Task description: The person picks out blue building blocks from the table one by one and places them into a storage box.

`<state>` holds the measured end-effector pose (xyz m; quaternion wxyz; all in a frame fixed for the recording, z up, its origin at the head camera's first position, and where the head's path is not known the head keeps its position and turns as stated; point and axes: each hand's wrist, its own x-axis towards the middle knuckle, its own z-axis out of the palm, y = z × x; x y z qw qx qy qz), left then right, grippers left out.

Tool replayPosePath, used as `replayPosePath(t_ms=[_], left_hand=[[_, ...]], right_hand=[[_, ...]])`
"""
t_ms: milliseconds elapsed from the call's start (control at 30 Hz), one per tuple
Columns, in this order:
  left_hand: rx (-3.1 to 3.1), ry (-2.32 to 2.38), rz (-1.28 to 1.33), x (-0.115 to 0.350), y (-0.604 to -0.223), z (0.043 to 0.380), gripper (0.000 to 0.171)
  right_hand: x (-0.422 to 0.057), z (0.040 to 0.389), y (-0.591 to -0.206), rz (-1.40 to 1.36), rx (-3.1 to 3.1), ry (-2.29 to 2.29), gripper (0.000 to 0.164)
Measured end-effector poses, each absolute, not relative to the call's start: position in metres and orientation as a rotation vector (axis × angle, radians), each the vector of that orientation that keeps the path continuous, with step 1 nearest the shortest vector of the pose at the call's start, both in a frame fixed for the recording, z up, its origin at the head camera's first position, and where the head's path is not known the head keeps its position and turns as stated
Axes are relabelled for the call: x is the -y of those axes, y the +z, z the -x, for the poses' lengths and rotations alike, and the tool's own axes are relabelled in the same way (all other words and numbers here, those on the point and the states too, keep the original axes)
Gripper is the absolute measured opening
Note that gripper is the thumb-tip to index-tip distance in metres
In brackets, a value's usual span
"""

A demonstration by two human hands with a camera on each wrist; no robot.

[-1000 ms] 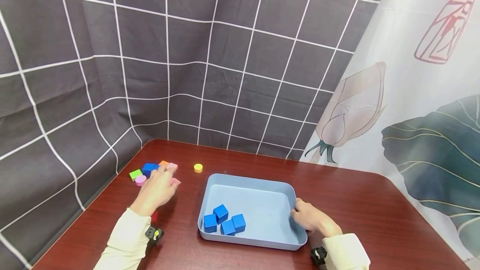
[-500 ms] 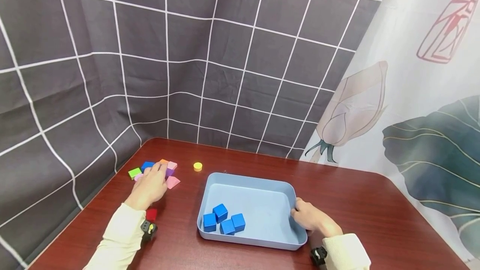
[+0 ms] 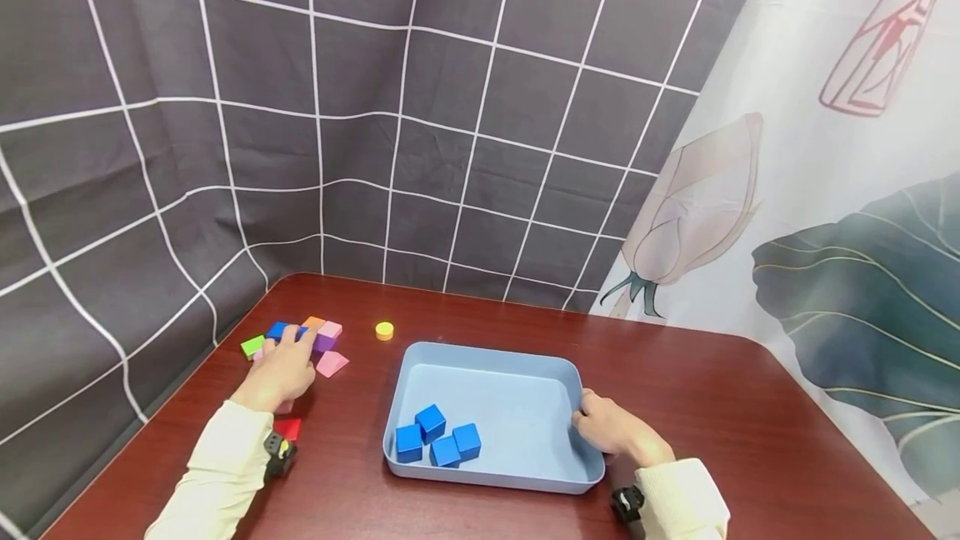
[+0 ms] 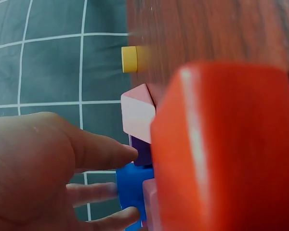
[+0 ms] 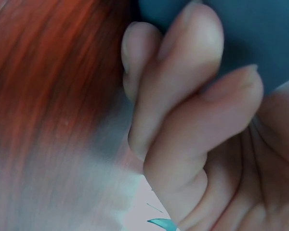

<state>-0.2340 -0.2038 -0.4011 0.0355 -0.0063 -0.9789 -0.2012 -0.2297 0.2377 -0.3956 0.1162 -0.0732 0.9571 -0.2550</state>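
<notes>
My left hand (image 3: 277,373) reaches over a group of coloured blocks at the left of the table. Its fingers are spread and fairly straight at a blue block (image 3: 276,330); in the left wrist view the thumb points at a purple block (image 4: 142,150) beside the blue one. Pink blocks (image 3: 332,363) and a green block (image 3: 253,347) lie close around the hand. On the right, my right hand (image 3: 611,425) grips the side wall of a light-blue tray (image 3: 495,480), fingers curled at its rim. Several blue cubes (image 3: 445,451) sit in the tray's near left corner.
A yellow round block (image 3: 385,331) stands alone behind the tray's left end. Near the left wrist lies a red block (image 3: 288,428), large and close in the left wrist view. Grey checked cloth (image 3: 360,148) hangs behind the table (image 3: 690,407).
My left hand has shifted left and away from the pink blocks, its fingers now over the blue block. The right hand keeps its grip on the tray. The head view has turned slightly.
</notes>
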Motion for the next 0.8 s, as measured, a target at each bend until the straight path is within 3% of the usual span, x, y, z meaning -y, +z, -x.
replayPosePath(t_ms=[300,633,800], left_hand=[[2.954,-0.645,-0.006,0.2031,-0.4001,0.232,0.05],[2.995,-0.638,0.03,0.2035,-0.3985,0.2319,0.058],[2.92,-0.64,0.132,0.2069,-0.3973,0.2321,0.047]], right_hand=[[-0.2363,0.2307,-0.3958,0.211,-2.792,-0.727,0.016],[-0.2348,0.23,-0.3952,0.218,-2.799,-0.739,0.016],[-0.2346,0.2296,-0.3949,0.221,-2.806,-0.721,0.015]])
